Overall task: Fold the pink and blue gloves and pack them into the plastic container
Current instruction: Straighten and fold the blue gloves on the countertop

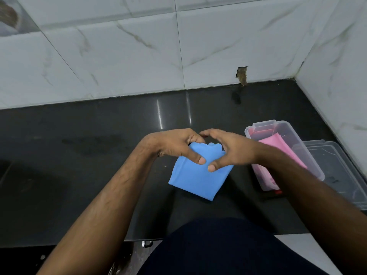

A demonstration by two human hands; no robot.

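A blue glove lies partly folded on the dark countertop, its finger tips peeking out at the far edge. My left hand pinches its upper left part, thumb on top. My right hand pinches its upper right part, thumb pressed on the fabric. To the right stands the clear plastic container, with a folded pink glove lying inside it.
A clear lid lies flat just right of the container. White marble-tiled walls close the counter at the back and right. A small broken notch shows in the back wall's base. My dark clothing fills the bottom.
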